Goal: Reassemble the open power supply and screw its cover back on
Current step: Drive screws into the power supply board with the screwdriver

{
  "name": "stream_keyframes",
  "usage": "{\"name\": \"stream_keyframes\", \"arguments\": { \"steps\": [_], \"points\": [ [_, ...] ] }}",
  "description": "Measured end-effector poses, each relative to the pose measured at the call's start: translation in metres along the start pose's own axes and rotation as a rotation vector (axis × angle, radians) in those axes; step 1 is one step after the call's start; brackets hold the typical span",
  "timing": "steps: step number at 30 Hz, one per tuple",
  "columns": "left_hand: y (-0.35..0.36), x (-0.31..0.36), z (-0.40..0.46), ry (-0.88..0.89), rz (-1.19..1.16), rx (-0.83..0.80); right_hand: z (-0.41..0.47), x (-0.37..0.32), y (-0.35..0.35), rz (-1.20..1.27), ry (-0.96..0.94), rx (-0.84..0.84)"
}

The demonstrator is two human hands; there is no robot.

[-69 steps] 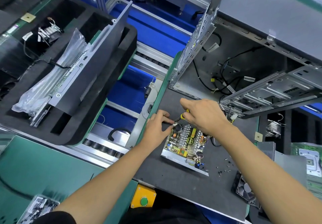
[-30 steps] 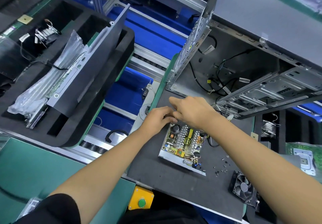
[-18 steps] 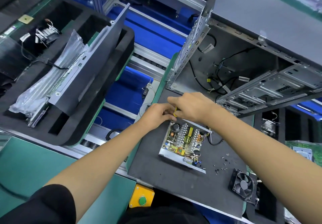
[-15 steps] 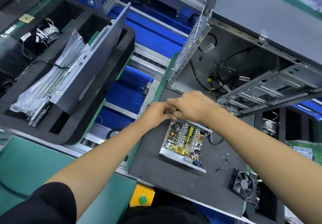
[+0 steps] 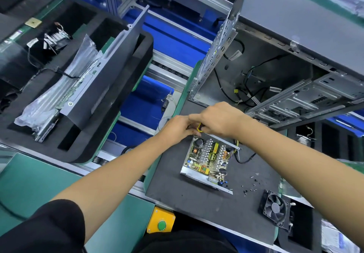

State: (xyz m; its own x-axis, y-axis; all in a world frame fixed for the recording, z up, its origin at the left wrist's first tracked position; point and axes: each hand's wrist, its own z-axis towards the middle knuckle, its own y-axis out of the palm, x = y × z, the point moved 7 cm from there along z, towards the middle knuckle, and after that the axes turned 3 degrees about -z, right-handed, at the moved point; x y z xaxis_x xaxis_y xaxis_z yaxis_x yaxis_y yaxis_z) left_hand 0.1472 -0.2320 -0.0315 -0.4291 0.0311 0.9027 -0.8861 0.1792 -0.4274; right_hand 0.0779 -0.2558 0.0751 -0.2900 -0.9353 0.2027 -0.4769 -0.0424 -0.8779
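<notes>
Power supply, cover off, on the dark mat below the computer case.
Right hand curled round a yellow-handled screwdriver at the far corner; left hand pinching beside the tip. Step: likely fastening the board; the loose screws and the cover come next.

Open computer case lies on its side at the far edge of my tabletop, black cables loose inside it. Black cooling fan sits flat at the right edge. Yellow box with green push button is on the near edge. To my left, a black foam tray carries a grey panel standing on edge, with a clear plastic bag just beside it. Blue conveyor frame runs behind both.
</notes>
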Motion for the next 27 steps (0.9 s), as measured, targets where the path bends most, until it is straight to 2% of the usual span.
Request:
{"name": "stream_keyframes", "arguments": {
  "steps": [6,14,21,27],
  "points": [
    [-0.005,0.002,0.005,0.025,-0.083,-0.041,-0.002,-0.013,-0.001,-0.129,-0.041,0.0],
    [0.001,0.004,0.007,-0.044,-0.006,-0.111,-0.002,0.003,0.006,-0.034,0.18,-0.05],
    [0.003,0.006,0.008,-0.038,-0.03,-0.201,-0.007,0.004,0.006,0.006,0.007,0.044],
    [-0.012,0.027,0.008,0.041,-0.056,-0.12,-0.004,0.01,0.01,-0.035,0.144,-0.006]
  ]
}}
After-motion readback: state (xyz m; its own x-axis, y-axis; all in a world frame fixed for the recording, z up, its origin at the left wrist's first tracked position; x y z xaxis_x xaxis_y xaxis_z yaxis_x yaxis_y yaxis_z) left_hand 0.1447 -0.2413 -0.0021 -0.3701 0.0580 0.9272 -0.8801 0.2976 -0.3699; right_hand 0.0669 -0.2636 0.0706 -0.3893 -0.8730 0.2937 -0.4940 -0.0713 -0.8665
